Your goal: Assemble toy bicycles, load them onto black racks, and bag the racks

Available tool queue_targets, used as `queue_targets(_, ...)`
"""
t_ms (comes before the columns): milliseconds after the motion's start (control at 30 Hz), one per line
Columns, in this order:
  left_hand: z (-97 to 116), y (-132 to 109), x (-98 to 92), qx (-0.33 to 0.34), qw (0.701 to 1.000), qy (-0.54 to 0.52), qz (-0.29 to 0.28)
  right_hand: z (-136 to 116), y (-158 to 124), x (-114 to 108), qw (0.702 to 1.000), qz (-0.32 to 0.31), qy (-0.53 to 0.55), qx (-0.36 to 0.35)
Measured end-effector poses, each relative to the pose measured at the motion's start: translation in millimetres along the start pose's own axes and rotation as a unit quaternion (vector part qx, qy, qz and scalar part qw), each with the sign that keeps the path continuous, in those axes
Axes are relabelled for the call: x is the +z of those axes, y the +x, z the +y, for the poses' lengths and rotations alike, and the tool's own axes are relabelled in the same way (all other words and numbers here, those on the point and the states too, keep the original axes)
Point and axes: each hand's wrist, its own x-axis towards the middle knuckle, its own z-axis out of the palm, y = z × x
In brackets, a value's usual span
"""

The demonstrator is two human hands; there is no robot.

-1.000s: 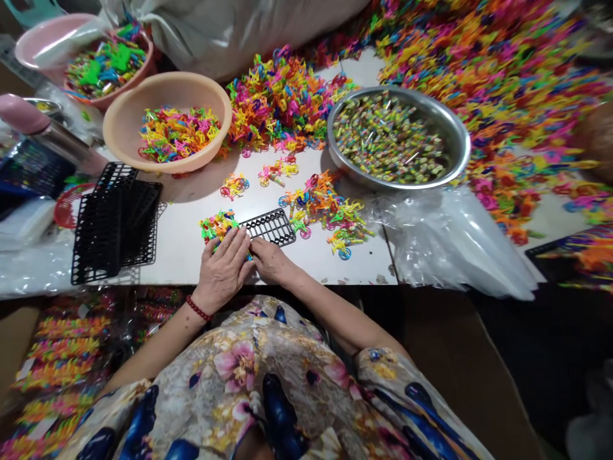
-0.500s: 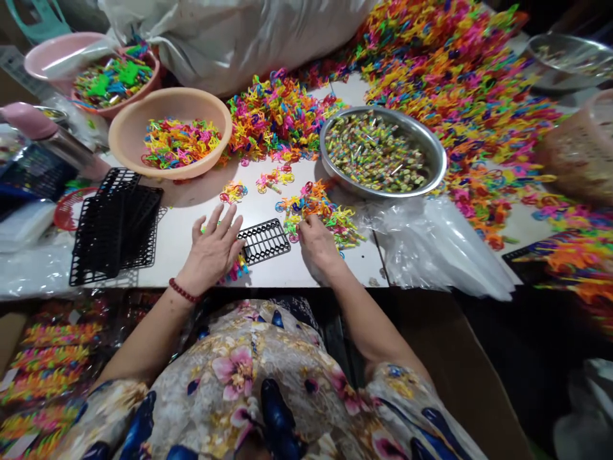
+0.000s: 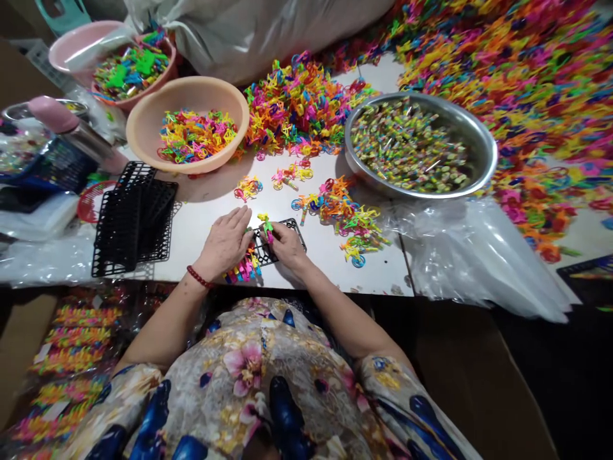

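My left hand (image 3: 224, 243) lies flat with its fingers stretched out over the left part of a small black plastic grid rack (image 3: 295, 229). Below its palm edge, colourful plastic pieces (image 3: 245, 266) stick out in a row at the rack's left end. Between the fingertips of my right hand (image 3: 288, 249) is a small green, yellow and pink plastic toy (image 3: 266, 226), held over the middle of the rack. A loose pile of similar toys (image 3: 342, 207) spreads to the right of the rack.
A peach bowl (image 3: 138, 131) of plastic pieces and a metal bowl (image 3: 486, 160) of little tubes stand behind. Black racks (image 3: 129, 223) are stacked left. Clear plastic bags (image 3: 483, 255) lie right. Big heaps of colourful pieces (image 3: 536, 83) cover the back right.
My right hand has moved left from the loose pile to the rack, bringing a small plastic toy. My left hand stays by the rack's left end, and the camera view has shifted.
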Motion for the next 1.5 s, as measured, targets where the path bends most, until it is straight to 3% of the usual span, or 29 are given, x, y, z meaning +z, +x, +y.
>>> queue_targets(200, -2.7, -4.0, -2.3, 0.016, 1.000, -0.006, -0.007, 5.2, 12.1, 18.9, 0.995, -0.040, -0.086, -0.031)
queue_targets(500, -3.5, -0.7, -1.6, 0.029, 1.000, -0.007, -0.008, 4.0, 19.1, 12.7, 0.962, -0.102, -0.242, -0.079)
queue_targets(967, 3.9, -1.1, -7.4, 0.051, 0.998, 0.023, -0.019, 13.5, 24.3, 13.9, 0.958, -0.145, -0.229, -0.093)
queue_targets(1033, 5.6, -0.7, -7.2, 0.041, 0.999, 0.028, -0.015, 14.4, 22.4, 4.1, 0.965, -0.118, -0.211, -0.100)
queue_targets(1100, 6.1, -0.6, -6.8, 0.040, 0.999, 0.030, -0.014, 16.3, 20.9, -13.3, 0.969, -0.040, -0.230, -0.086)
queue_targets(1167, 5.5, -0.9, -6.5, 0.045, 0.998, 0.029, -0.012, 19.6, 21.1, -34.7, 0.953, 0.058, -0.294, -0.038)
queue_targets(1233, 4.4, -1.4, -6.5, 0.057, 0.998, 0.027, -0.005, 23.0, 23.0, -54.2, 0.924, 0.108, -0.367, 0.023)
queue_targets(1367, 2.5, -1.7, -5.9, 0.102, 0.995, 0.018, -0.005, 24.9, 26.7, -72.5, 0.893, 0.086, -0.431, 0.098)
queue_targets(1500, 2.7, -1.1, -4.5, 0.109, 0.994, 0.008, -0.005, 20.3, 23.8, -66.0, 0.926, 0.122, -0.348, 0.081)
